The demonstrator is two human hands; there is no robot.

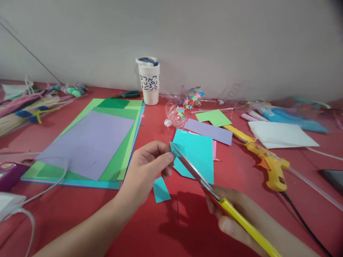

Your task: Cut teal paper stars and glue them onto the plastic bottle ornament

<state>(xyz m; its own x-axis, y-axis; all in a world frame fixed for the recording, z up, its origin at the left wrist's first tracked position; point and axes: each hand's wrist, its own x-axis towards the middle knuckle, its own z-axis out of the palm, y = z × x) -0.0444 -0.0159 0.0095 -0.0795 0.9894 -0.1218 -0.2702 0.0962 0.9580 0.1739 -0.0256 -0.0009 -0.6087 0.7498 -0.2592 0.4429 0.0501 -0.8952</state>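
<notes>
1. The left hand (150, 160) pinches a small turquoise piece (175, 150) between thumb and fingers, above the edge of a larger turquoise sheet (199, 153) on the red table (134, 228).
2. The right hand (235, 203) grips yellow-handled scissors (226, 207), blade tips at that piece.
3. A white tumbler (150, 96), standing behind, bears dark blue lettering; its words cannot be made out.
4. The blue packet's (297, 120) markings are too blurred to read.
</notes>
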